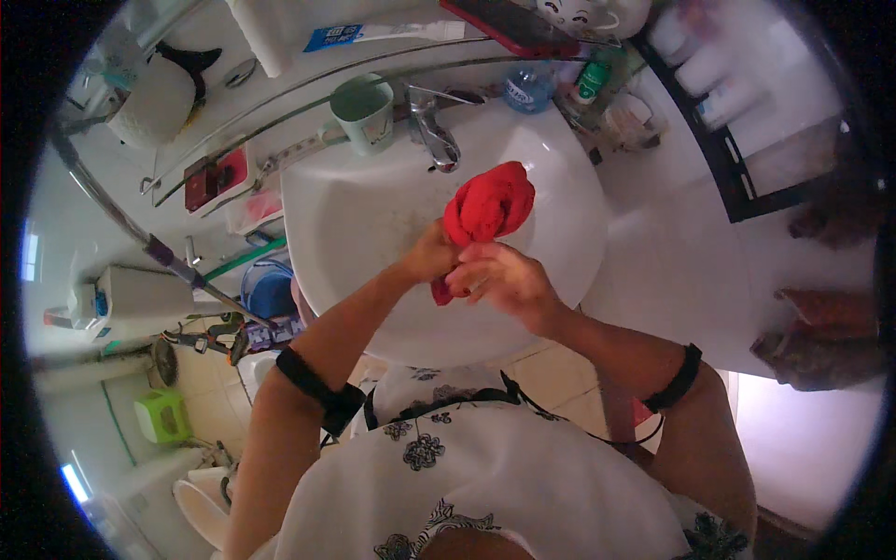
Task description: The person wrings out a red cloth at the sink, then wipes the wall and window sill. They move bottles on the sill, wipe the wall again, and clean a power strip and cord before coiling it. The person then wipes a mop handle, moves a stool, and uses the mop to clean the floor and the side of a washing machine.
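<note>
A bunched, twisted red cloth (489, 205) is held up over the white washbasin (359, 238). My left hand (432, 252) is closed around the cloth below its thick upper bundle, and a short red end hangs out beneath. Close against that lower part is my right hand (511, 285), slightly blurred, its fingers apart and loosely bent toward the cloth and my left hand. Whether those fingertips press on the cloth I cannot tell. Behind the bundle stands the chrome faucet (435, 135).
A pale green mug (364, 112) stands behind the basin at left, a blue bottle (529, 89) at right. Above runs a glass shelf with a toothpaste tube (383, 34) and a red phone (509, 26). Low at left are a blue bucket (269, 287) and a green stool (162, 416).
</note>
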A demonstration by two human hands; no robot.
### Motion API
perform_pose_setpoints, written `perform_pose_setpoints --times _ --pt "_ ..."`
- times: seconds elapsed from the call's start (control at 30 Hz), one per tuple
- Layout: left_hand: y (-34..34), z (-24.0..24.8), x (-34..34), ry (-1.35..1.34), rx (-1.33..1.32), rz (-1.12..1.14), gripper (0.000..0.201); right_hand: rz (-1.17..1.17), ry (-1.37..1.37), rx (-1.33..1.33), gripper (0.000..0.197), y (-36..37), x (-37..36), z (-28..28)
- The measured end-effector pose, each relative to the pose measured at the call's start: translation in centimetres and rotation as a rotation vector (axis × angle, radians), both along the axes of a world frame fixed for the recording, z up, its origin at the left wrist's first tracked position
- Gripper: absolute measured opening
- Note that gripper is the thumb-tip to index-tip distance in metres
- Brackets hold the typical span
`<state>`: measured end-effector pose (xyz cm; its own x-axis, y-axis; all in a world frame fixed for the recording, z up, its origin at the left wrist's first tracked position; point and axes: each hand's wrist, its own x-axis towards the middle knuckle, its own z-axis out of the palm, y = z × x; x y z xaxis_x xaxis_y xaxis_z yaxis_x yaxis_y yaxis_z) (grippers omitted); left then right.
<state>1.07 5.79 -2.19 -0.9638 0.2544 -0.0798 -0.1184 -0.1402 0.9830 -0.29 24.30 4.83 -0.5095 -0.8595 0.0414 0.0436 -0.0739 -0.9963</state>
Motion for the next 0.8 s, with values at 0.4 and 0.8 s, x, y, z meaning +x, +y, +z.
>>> perform_pose_setpoints --times 0.4,0.8 --pt "-1.1 3.7 -2.6 -0.446 0.060 -0.611 0.039 0.040 2.032 0.077 0.044 -1.4 -8.3 0.3" --pt "-0.1 5.4 -3.9 0.405 -1.397 -0.231 0.028 0.047 1.231 0.755 0.032 -2.2 -7.9 -1.8"
